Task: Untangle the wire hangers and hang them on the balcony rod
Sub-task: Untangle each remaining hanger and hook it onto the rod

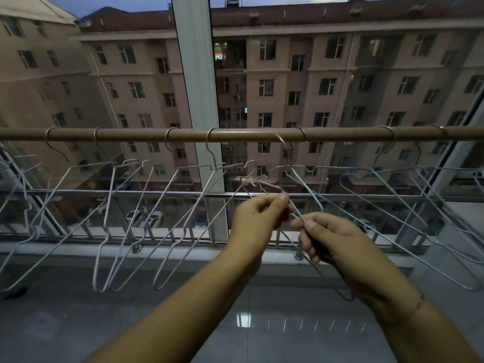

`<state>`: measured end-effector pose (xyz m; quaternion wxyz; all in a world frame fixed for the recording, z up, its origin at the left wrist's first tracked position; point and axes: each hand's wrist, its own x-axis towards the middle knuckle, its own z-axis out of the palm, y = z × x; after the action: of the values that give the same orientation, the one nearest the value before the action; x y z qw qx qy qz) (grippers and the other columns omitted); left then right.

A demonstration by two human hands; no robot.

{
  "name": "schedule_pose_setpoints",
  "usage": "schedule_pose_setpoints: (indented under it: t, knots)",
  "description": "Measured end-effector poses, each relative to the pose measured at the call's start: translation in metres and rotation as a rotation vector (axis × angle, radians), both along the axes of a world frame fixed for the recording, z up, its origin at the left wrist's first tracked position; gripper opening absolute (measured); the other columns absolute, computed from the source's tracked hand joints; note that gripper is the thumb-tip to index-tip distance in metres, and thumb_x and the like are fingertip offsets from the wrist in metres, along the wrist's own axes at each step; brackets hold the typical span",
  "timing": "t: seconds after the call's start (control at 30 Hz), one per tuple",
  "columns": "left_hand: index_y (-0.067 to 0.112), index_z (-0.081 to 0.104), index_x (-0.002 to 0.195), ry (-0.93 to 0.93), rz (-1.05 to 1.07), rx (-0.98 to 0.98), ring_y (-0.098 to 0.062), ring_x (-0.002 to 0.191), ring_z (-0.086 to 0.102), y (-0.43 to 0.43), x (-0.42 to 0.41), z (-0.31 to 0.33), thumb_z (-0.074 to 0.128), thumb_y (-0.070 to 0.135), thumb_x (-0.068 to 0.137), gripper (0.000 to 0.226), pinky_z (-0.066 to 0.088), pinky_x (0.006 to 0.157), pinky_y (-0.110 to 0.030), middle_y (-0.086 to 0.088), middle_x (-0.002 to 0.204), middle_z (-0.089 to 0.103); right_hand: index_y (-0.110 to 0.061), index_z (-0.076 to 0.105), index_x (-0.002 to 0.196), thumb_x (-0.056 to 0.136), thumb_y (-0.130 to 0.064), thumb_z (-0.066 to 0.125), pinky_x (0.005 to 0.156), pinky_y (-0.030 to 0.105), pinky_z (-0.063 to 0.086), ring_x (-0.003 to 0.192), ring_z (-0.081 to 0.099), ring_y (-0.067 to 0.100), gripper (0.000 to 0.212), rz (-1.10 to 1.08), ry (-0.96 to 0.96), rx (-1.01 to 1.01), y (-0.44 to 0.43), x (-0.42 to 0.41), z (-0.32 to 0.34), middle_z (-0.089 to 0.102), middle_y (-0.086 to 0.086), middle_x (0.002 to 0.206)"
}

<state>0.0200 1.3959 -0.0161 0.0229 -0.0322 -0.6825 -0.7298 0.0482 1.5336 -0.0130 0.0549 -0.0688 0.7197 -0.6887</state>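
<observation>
A brown balcony rod runs across the view at mid height. Several pale wire hangers hang from it by their hooks, tilted and overlapping. One wire hanger in the middle has its hook just below the rod, apart from it. My left hand pinches this hanger's wire between thumb and fingers. My right hand grips the same hanger's lower wire, which runs down past the wrist. More hangers hang to the right.
A white window post stands behind the rod. A metal railing with glass runs below it. The grey tiled sill lies under my arms. Apartment blocks fill the background.
</observation>
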Motion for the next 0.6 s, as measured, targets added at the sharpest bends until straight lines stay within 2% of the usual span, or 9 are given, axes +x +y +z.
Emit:
schedule_pose_setpoints:
  t: [0.13,0.27,0.47,0.6]
  knots:
    - [-0.007,0.067,0.095,0.005,-0.048,0.09,0.0,0.053,0.06,0.006,-0.011,0.023,0.059,0.014,0.091,0.023,0.053,0.06,-0.012,-0.004,0.075,0.066,-0.005,0.059,0.091,0.097,-0.01,0.035,0.043,0.02,0.038,0.044,0.044,0.01,0.025,0.011,0.042,-0.044,-0.016,-0.012,0.015,0.054,0.003,0.052]
    - [0.003,0.068,0.084,-0.068,-0.009,0.109,-0.001,0.038,0.053,0.0,-0.026,0.033,0.059,0.015,0.09,0.017,0.048,0.045,-0.012,-0.005,0.069,0.061,-0.003,0.057,0.094,0.097,-0.011,0.036,0.042,0.019,0.038,0.044,0.044,0.011,0.023,-0.006,0.049,-0.073,-0.032,-0.027,0.021,0.054,0.006,0.055]
    - [0.002,0.069,0.088,-0.127,0.043,0.052,0.0,0.041,0.056,-0.01,-0.046,0.025,0.058,0.014,0.09,0.017,0.049,0.048,-0.013,-0.007,0.07,0.063,-0.011,0.055,0.08,0.097,-0.013,0.036,0.043,0.019,0.037,0.043,0.044,0.01,0.026,-0.005,-0.021,-0.103,-0.049,-0.043,0.013,0.053,0.007,0.056]
    - [0.0,0.07,0.088,-0.18,0.062,0.039,-0.005,0.042,0.055,-0.014,-0.051,0.015,0.061,0.014,0.088,0.016,0.048,0.047,-0.015,-0.007,0.066,0.063,-0.006,0.058,0.089,0.098,-0.011,0.032,0.05,0.021,0.041,0.051,0.047,0.013,0.028,0.007,-0.076,-0.106,-0.05,-0.045,0.008,0.052,0.01,0.063]
